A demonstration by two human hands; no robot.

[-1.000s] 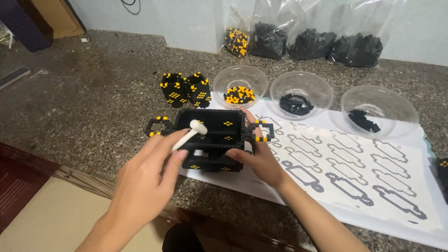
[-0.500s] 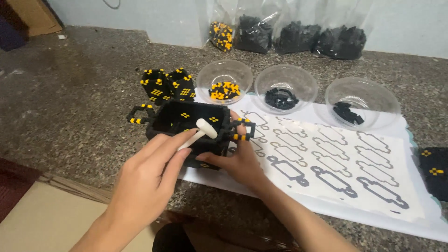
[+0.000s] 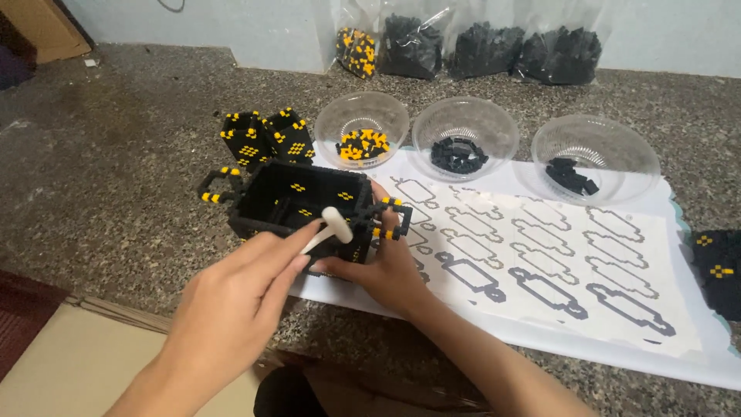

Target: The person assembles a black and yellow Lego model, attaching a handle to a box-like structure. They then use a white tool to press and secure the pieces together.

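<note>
- Your left hand (image 3: pixel 231 297) is closed around a small white hammer (image 3: pixel 328 228). The hammer's round head sits just over the near wall of the block box (image 3: pixel 297 205).
- Your right hand (image 3: pixel 390 266) is curled against the right end of the box. Its fingers touch the box wall and the little handle with yellow bits there.
- The block box is black with small yellow marks. It is open on top. It stands on the stone counter (image 3: pixel 100 170), near the front edge, at the left end of the white paper sheet (image 3: pixel 540 262).
- The paper sheet lies on the right half of the counter. It has rows of grey outline shapes on it.
- Two small black and yellow block pieces (image 3: pixel 266 137) stand just behind the box.
- Three clear bowls stand in a row along the back edge of the paper. The left bowl (image 3: pixel 363 123) holds yellow and black bits. The middle bowl (image 3: pixel 465 137) and the right bowl (image 3: pixel 594 154) hold black bits.
- Clear bags of bits (image 3: pixel 471 46) lean on the wall at the back edge of the counter.
- Another black block piece (image 3: pixel 718 266) shows at the right edge of the counter.
</note>
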